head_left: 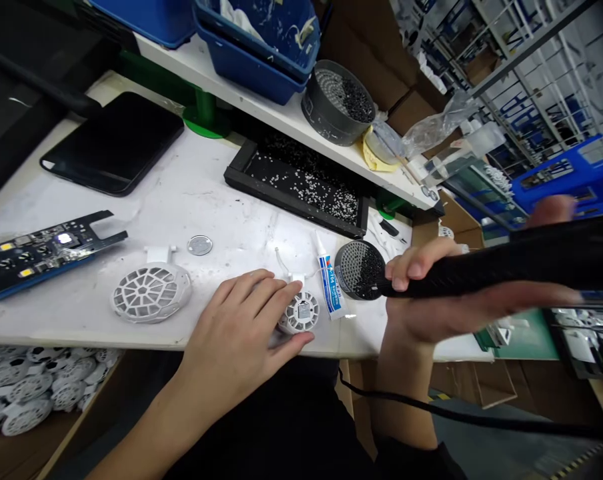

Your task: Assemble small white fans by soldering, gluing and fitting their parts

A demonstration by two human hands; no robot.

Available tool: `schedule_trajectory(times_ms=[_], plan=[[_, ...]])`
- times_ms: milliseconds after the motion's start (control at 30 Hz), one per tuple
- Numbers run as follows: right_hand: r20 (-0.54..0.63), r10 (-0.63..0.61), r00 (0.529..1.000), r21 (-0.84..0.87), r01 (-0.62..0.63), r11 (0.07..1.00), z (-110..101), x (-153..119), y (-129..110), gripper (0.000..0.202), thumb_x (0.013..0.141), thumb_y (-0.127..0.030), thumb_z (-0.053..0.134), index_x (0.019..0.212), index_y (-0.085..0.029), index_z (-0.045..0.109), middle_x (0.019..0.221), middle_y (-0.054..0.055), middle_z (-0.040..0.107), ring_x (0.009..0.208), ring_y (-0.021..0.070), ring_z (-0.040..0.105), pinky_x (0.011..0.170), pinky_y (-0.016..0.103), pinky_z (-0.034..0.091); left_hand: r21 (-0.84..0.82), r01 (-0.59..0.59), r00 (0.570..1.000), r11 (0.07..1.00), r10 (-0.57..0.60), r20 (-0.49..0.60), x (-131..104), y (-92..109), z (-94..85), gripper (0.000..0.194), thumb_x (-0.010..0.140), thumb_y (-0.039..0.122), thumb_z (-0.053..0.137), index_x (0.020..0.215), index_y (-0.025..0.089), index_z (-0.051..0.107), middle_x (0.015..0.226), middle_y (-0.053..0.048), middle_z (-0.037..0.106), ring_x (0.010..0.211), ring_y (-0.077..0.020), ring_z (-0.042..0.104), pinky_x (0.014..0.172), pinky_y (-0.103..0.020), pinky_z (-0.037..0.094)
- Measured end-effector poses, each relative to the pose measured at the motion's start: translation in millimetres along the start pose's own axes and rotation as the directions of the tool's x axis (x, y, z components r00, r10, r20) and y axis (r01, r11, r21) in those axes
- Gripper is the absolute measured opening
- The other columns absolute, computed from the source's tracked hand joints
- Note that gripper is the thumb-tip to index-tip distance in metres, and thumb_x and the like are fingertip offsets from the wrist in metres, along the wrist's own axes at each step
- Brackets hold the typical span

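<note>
On the white worktop, a small white round plastic grille (301, 312) with a square metal piece at its centre lies flat. My left hand (244, 323) grips its edge, index finger at the top and thumb below. My right hand (431, 293) is raised close to the camera, wrapped around a long black handle-like object (511, 263), blurred, its kind unclear. Beside the small grille lies a blue and white glue tube (330, 283), nozzle upward. A round dark tray (339, 257) of small black pieces sits under the tip of the black object. To the left rests a larger white grille (151, 293).
A clear disc (200, 245), a lit circuit board (41, 250) and a black phone (114, 143) lie on the left. Behind stands a black tray (291, 203) with white bits, below a shelf (261, 113) holding blue bins (256, 60). A black cable (421, 405) crosses the lower right.
</note>
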State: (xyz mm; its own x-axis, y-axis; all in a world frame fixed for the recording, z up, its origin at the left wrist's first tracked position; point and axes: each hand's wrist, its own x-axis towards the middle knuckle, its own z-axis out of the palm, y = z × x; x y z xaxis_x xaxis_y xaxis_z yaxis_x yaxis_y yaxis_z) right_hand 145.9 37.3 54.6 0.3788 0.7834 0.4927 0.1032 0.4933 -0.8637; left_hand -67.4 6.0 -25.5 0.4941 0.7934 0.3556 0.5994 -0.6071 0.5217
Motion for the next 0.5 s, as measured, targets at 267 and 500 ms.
schedule_trajectory(times_ms=[267, 500], plan=[[-0.15, -0.099, 0.984, 0.0, 0.101, 0.995, -12.0, -4.5, 28.6, 0.045, 0.101, -0.072, 0.05, 0.122, -0.033, 0.056, 0.058, -0.011, 0.048, 0.036, 0.0106, 0.034, 0.037, 0.022, 0.038, 0.016, -0.014, 1.0, 1.0, 0.014, -0.004, 2.6, -0.6, -0.3, 0.05, 0.097, 0.046, 0.071, 0.138, 0.019, 0.062, 0.127, -0.01, 0.074, 0.125, -0.0341, 0.062, 0.102, -0.049, 0.048], [-0.15, -0.086, 0.985, -0.053, 0.079, 0.995, -11.7, -7.1, 32.6, 0.05, 0.099, -0.076, 0.05, 0.121, -0.03, 0.049, 0.055, -0.013, 0.048, 0.034, 0.0124, 0.036, 0.036, 0.023, 0.039, 0.029, -0.014, 1.0, 0.999, 0.015, -0.013, 2.3, -1.8, 1.3, 0.052, 0.094, 0.046, 0.074, 0.137, 0.019, 0.063, 0.126, -0.01, 0.075, 0.123, -0.0345, 0.063, 0.099, -0.049, 0.049]])
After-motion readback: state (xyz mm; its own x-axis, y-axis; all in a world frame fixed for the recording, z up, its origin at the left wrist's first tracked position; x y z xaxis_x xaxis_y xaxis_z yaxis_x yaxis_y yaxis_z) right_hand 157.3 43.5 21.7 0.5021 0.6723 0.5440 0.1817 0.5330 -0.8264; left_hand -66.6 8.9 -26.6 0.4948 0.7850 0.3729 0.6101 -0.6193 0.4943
